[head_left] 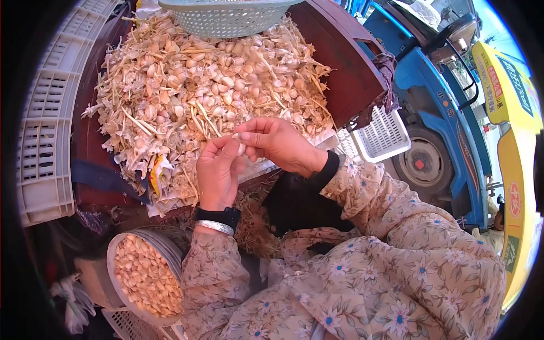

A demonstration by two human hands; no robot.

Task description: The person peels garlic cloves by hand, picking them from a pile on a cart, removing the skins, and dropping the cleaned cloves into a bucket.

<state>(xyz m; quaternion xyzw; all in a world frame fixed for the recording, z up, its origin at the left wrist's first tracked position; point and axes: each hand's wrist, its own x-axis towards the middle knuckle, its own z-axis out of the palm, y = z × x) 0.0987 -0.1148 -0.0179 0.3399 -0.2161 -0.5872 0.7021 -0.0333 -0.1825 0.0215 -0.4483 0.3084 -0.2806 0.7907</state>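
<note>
My left hand [219, 170] and my right hand [277, 145] meet over the near edge of a big heap of garlic cloves and dry skins [192, 85]. Between their fingertips is a pale garlic clove [241, 148], partly covered by the fingers. Both hands are closed in a pinch on it. Below and to the left stands a bucket [116, 266] full of peeled garlic cloves [146, 277].
A pale green plastic basket [226, 20] sits at the heap's far side. White crates [48, 102] are stacked at left. To the right are a white basket [385, 136], a blue vehicle [436, 102] and a yellow sign [515, 153].
</note>
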